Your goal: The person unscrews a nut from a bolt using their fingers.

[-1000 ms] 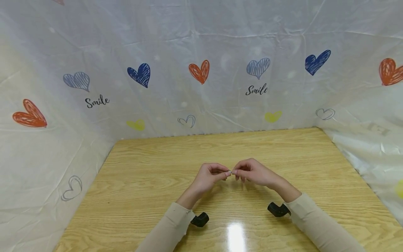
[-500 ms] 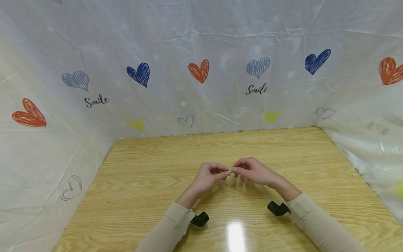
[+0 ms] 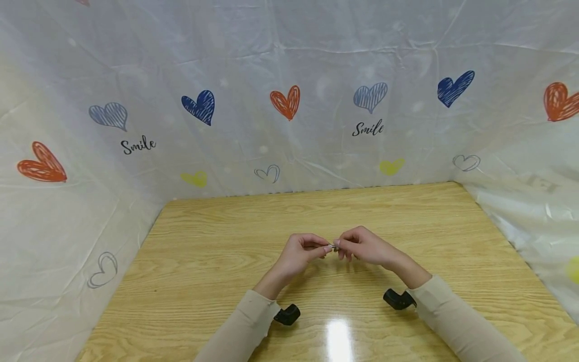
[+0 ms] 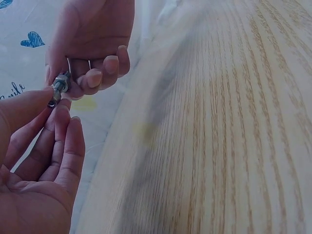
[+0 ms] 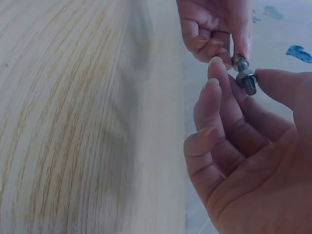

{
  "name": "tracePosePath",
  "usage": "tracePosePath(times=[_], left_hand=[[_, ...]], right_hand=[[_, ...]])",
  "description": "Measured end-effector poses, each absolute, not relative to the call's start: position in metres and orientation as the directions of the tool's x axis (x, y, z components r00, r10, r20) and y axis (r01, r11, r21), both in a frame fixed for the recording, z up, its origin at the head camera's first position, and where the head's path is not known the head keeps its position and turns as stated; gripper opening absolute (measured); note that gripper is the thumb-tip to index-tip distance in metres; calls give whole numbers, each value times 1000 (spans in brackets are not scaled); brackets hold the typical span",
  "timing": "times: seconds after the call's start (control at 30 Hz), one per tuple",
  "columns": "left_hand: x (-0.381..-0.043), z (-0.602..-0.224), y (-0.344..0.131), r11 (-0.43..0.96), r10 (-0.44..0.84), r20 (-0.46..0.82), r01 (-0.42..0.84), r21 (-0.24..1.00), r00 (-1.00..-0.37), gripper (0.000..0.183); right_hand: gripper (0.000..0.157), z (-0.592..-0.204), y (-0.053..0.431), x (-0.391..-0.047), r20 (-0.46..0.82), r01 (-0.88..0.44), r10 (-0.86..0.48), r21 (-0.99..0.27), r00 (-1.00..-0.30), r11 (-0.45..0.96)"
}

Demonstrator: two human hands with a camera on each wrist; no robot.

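Observation:
Both hands meet over the middle of the table around a small metal bolt (image 3: 333, 247). The thumb and fingers of my left hand (image 3: 302, 255) pinch the bolt at one end. On its threaded shank sits a hex nut (image 5: 246, 76), with the dark threaded tip (image 5: 250, 87) sticking out beyond it. My right hand (image 3: 365, 246) holds the nut between thumb and index finger, the thumb on its side in the right wrist view. The remaining right fingers (image 4: 95, 78) are loosely bent below. Part of the bolt is hidden by the left fingertips.
A wood-grain table (image 3: 217, 241) lies beneath the hands. White sheeting (image 3: 316, 151) printed with hearts and "Smile" hangs behind it and along both sides. A black wrist mount (image 3: 287, 315) sticks out by the left sleeve, another black mount (image 3: 398, 299) by the right.
The right fingertips have shifted slightly on the nut, and more of the bolt shows between the hands. The left hand has stayed in place, still pinching the bolt.

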State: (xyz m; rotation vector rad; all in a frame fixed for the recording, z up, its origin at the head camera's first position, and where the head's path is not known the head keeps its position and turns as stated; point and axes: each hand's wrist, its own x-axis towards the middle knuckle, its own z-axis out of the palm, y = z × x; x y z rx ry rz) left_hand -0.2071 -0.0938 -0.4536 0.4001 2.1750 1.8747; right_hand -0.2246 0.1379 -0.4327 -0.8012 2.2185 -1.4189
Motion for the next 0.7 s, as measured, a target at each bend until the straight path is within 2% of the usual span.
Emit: tracePosePath(times=[0.37,0.57,0.7], left_hand=[[-208,-454,-93,144,349,-12,41,989,-937,15],[-208,-454,-93,135,353,-3,48,990,-936,16],[-208,-455,-93,142,354,-8,45,989,-935,15]], right_hand=[[18,-434,140,-225,28,-258,-631,-926,-775,276],[29,-434,139,-223,30,-249,-615,-930,-788,272],[32,-434,140,-223,-8,-237,-602,-915,-798,327]])
